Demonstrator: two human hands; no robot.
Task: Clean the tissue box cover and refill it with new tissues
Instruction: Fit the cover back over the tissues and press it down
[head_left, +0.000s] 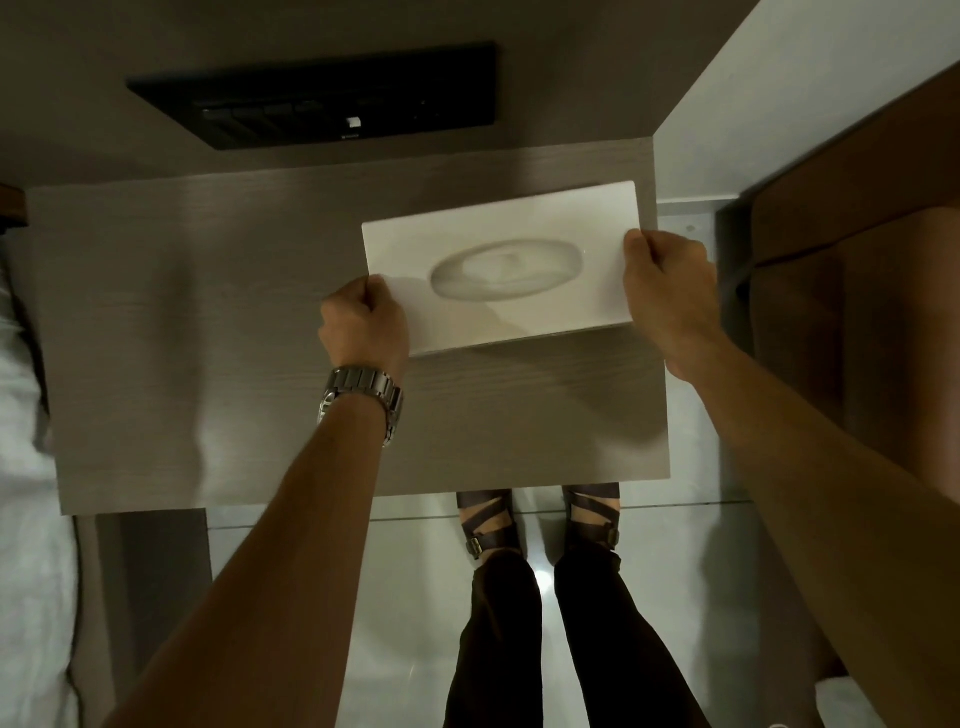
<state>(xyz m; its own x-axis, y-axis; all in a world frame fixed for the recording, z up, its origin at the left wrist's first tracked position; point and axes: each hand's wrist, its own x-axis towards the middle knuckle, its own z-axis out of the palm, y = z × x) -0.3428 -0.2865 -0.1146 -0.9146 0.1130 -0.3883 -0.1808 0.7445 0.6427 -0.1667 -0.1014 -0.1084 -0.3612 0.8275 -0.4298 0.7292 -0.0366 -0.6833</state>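
Left hand (363, 322) fisted on cover (501, 267) near-left corner; right hand (662, 291) clasping its right end, at table (208, 338) right edge.

tissue box cover (498, 265) right of frame centre, over the table (208, 338) | left hand (363, 322) at its lower-left corner | right hand (665, 280) at its right edge | switch panel (322, 96) upper left, behind table | feet (540, 525) below table's near edge
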